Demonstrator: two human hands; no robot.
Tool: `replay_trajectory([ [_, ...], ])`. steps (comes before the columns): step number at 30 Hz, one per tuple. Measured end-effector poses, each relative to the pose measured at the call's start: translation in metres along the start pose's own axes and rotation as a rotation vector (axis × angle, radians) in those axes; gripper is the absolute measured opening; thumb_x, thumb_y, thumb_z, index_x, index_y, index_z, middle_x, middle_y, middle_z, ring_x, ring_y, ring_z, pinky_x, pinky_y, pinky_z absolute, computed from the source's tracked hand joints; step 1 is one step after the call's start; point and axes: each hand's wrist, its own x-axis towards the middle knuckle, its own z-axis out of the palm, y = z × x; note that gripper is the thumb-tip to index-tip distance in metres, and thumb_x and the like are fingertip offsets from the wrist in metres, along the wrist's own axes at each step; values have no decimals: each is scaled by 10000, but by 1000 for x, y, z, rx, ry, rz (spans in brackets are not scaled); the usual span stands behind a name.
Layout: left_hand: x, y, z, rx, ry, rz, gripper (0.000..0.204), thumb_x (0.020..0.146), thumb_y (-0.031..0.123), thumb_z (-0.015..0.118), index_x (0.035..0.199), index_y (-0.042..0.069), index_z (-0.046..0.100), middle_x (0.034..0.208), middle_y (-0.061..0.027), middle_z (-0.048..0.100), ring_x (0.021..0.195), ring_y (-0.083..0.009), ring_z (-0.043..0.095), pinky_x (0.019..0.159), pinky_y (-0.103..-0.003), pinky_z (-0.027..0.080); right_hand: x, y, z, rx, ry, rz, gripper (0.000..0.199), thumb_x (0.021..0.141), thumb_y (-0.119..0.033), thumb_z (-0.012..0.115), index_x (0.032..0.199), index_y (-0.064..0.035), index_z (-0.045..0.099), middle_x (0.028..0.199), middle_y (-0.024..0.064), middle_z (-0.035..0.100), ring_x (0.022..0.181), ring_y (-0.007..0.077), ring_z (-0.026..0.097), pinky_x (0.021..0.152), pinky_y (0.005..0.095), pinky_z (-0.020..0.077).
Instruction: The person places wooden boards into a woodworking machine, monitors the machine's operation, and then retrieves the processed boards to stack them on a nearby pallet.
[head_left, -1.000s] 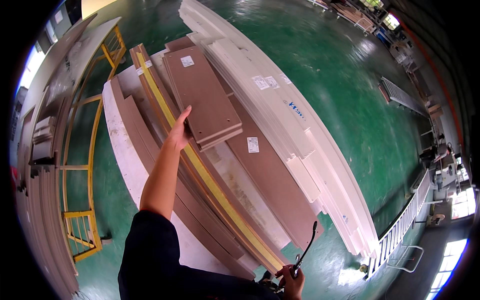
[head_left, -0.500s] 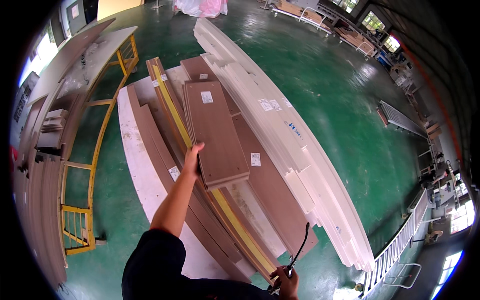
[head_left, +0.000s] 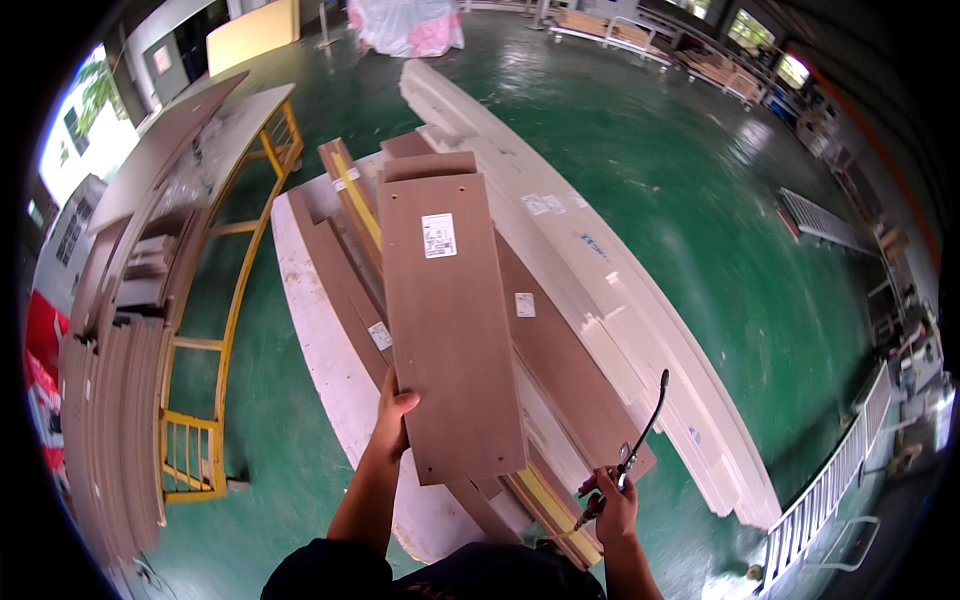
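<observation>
My left hand (head_left: 393, 415) is closed on the left edge of a brown board (head_left: 455, 350), its thumb on the top face. The board has corner holes and a white label (head_left: 438, 235), and more brown board shows behind its far end. In my right hand (head_left: 615, 505), to the right of the board's near end, is what looks like an air blow gun (head_left: 628, 467) with a long, bent black nozzle. A metal fitting sticks out below that hand. Beneath the board lie longer brown panels (head_left: 570, 350), partly hidden by it.
Long white panels (head_left: 640, 350) are stacked to the right of the brown ones. A yellow-framed rack (head_left: 228, 345) loaded with boards stands at the left. White ladder-like frames (head_left: 830, 475) lie at the lower right. Plastic-wrapped goods (head_left: 405, 25) stand far ahead on the green floor.
The brown board has come up off the pile toward me in my left hand. My right hand has risen and moved right with the air blow gun. The view has shifted.
</observation>
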Motion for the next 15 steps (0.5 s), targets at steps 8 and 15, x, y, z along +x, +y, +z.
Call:
replay_trajectory([
  [8, -85, 21, 55, 124, -155, -32, 1117, 568, 581, 807, 1391, -19, 349, 1262, -138, 506, 1124, -259, 539, 895, -389, 466, -67, 11, -55, 101, 26, -39, 109, 926, -152, 622, 917, -54, 574, 710, 93, 634, 462, 110, 493, 407, 233, 346],
  [15, -223, -14, 204, 49, -281, -437, 1010, 645, 583, 720, 1410, 34, 354, 1306, -154, 478, 1177, -340, 478, 944, -460, 433, -187, 37, -172, 316, 283, -218, 158, 929, -218, 647, 887, -76, 591, 719, 7, 611, 604, 63, 513, 509, 226, 370],
])
